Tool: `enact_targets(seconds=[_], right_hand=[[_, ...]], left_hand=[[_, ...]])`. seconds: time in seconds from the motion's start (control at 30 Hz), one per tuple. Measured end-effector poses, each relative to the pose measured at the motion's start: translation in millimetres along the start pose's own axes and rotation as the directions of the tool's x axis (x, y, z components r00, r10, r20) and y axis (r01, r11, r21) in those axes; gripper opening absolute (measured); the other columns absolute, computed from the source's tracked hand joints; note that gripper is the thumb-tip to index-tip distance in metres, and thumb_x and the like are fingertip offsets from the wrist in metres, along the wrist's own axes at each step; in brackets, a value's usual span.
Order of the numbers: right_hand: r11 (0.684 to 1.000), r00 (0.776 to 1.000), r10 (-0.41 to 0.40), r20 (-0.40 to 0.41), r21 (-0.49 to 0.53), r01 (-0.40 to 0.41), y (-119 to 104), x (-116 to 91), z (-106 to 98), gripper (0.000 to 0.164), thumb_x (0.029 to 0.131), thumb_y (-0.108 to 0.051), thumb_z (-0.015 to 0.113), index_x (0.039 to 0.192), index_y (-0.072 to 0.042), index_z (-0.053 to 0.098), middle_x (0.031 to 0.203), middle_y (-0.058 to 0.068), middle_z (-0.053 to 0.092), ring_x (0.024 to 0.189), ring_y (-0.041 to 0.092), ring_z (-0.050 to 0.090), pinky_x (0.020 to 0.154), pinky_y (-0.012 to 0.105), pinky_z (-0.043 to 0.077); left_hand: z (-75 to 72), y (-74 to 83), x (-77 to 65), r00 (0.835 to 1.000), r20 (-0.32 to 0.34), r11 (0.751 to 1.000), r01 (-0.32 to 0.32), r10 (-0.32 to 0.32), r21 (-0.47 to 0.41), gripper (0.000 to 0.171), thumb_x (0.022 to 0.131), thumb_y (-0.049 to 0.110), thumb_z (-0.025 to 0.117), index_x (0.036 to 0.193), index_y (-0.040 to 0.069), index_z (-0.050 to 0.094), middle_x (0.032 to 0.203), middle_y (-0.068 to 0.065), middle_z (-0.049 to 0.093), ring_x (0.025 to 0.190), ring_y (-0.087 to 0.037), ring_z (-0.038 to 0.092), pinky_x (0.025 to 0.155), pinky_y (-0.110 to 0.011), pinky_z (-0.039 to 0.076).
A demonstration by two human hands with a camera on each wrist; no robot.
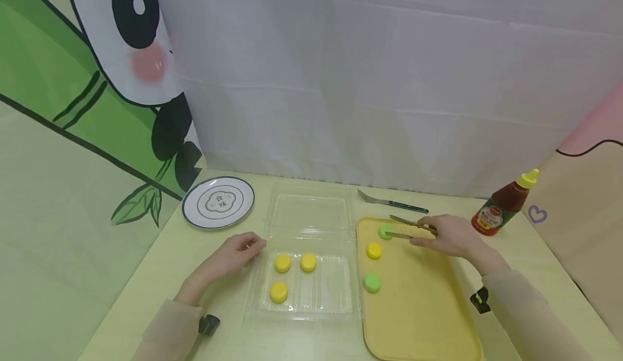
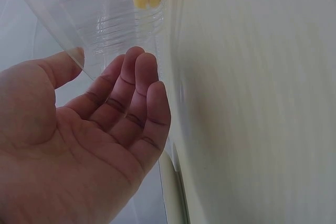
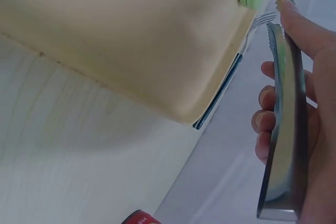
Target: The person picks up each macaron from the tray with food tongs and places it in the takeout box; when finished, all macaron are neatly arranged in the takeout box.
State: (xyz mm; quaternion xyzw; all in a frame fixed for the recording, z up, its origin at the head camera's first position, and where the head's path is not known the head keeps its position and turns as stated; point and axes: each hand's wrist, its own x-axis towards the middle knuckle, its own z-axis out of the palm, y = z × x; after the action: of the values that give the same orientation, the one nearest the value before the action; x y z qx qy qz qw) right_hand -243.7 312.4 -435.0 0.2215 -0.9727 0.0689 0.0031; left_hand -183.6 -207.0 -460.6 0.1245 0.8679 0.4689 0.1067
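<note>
- Far green macaron (image 1: 385, 232): a flat-lying disc, showing no long axis from above, at the 11 o'clock corner of the yellow tray (image 1: 418, 307); 12 points away from you.
- Tongs (image 3: 287, 129): long axis roughly 3 to 9 o'clock, tips toward this macaron and standing apart. In the head view one tip overlaps it; the other lies just off its 1 o'clock edge. Contact cannot be told.
- Your right hand (image 1: 446, 235): the nearer one, at the macaron's 3 o'clock; thumb and curled fingers grip the tongs.
- Yellow macaron (image 1: 373, 251) and near green macaron (image 1: 372, 282): in the tray, at 7 o'clock and half past six from the far one.
- Fork (image 1: 399, 204): beyond the tray's 12 o'clock edge.
- Clear container (image 1: 336, 288): beside the tray at 9 o'clock, holding three yellow macarons (image 1: 283, 263).
- Your left hand (image 1: 233, 255): by the container's 9 o'clock side, fingers together and gently bent, thumb apart, nothing pinched. From here the far green macaron lies at 3 o'clock, well apart.
</note>
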Motion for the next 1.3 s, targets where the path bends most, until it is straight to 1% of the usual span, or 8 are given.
enact_targets(seconds=[0.17,0.23,0.43,0.53,0.73,0.9,1.13,1.3], right_hand=[[1.0,1.0,-0.009,-0.01,0.005,0.009,4.7,-0.3,7.0,0.065,0.084,-0.068,0.065,0.116,-0.012,0.072,0.094,0.002,0.072,0.074,0.013,0.06,0.064,0.039,0.05],[1.0,1.0,-0.005,-0.01,0.01,0.005,6.0,-0.4,9.2,0.064,0.084,-0.068,0.066,0.115,-0.012,0.072,0.093,0.002,0.071,0.074,0.013,0.059,0.064,0.039,0.049],[0.999,1.0,0.009,0.009,0.035,-0.01,7.8,-0.5,15.3,0.057,0.084,-0.063,0.069,0.112,-0.013,0.073,0.089,-0.001,0.07,0.072,0.013,0.058,0.063,0.037,0.049],[0.999,1.0,0.001,0.005,0.045,-0.002,8.2,-0.1,17.5,0.055,0.085,-0.062,0.069,0.111,-0.014,0.073,0.091,-0.001,0.07,0.074,0.014,0.061,0.066,0.039,0.051],[0.998,1.0,-0.01,0.001,0.055,0.01,8.8,1.4,21.1,0.052,0.086,-0.06,0.069,0.11,-0.014,0.074,0.089,-0.002,0.07,0.072,0.011,0.058,0.064,0.037,0.05],[0.998,1.0,-0.018,-0.003,0.058,0.018,6.1,1.1,20.0,0.05,0.087,-0.057,0.07,0.109,-0.013,0.074,0.093,0.0,0.072,0.071,0.01,0.057,0.064,0.036,0.049],[0.998,1.0,-0.027,-0.001,0.057,0.027,0.7,-0.5,12.8,0.045,0.087,-0.051,0.072,0.108,-0.011,0.074,0.091,-0.001,0.071,0.069,0.011,0.054,0.062,0.034,0.047],[0.998,1.0,-0.03,0.006,0.054,0.03,0.8,-0.1,12.7,0.044,0.088,-0.049,0.072,0.108,-0.011,0.075,0.089,-0.003,0.071,0.067,0.011,0.051,0.06,0.032,0.043]], left_hand=[[0.7,-2.0,1.0,1.0,0.0,1.0,-0.007,0.007,-0.001,0.03,0.104,0.031,0.055,0.107,0.002,0.064,0.087,-0.009,0.061,0.078,-0.022,0.055,0.062,-0.027,0.047],[0.8,-3.0,1.9,1.0,0.004,1.0,-0.009,0.009,0.011,0.032,0.104,0.032,0.055,0.106,0.002,0.064,0.086,-0.009,0.061,0.078,-0.022,0.055,0.063,-0.028,0.048],[1.8,-4.1,3.3,1.0,0.0,1.0,0.016,-0.016,0.018,0.032,0.104,0.033,0.055,0.107,0.003,0.065,0.086,-0.008,0.061,0.078,-0.022,0.055,0.064,-0.028,0.048],[1.6,-4.2,3.6,1.0,0.001,1.0,0.021,-0.021,0.018,0.031,0.104,0.033,0.056,0.107,0.003,0.065,0.087,-0.008,0.061,0.079,-0.022,0.055,0.064,-0.028,0.048],[1.3,-3.3,2.9,1.0,-0.002,1.0,0.018,-0.018,0.014,0.031,0.103,0.032,0.056,0.107,0.002,0.065,0.086,-0.009,0.061,0.079,-0.023,0.055,0.064,-0.028,0.048],[0.4,-2.0,1.6,1.0,-0.003,1.0,0.007,-0.007,0.019,0.032,0.104,0.032,0.055,0.107,0.002,0.065,0.086,-0.01,0.061,0.078,-0.023,0.056,0.064,-0.027,0.048],[-0.7,-0.4,1.0,1.0,-0.008,1.0,0.013,-0.013,0.006,0.031,0.103,0.032,0.056,0.108,0.002,0.065,0.087,-0.009,0.061,0.078,-0.022,0.055,0.064,-0.027,0.047],[-0.9,0.0,0.4,1.0,-0.006,1.0,0.003,-0.003,0.0,0.032,0.103,0.032,0.056,0.108,0.001,0.064,0.086,-0.009,0.061,0.078,-0.022,0.055,0.063,-0.027,0.047]])
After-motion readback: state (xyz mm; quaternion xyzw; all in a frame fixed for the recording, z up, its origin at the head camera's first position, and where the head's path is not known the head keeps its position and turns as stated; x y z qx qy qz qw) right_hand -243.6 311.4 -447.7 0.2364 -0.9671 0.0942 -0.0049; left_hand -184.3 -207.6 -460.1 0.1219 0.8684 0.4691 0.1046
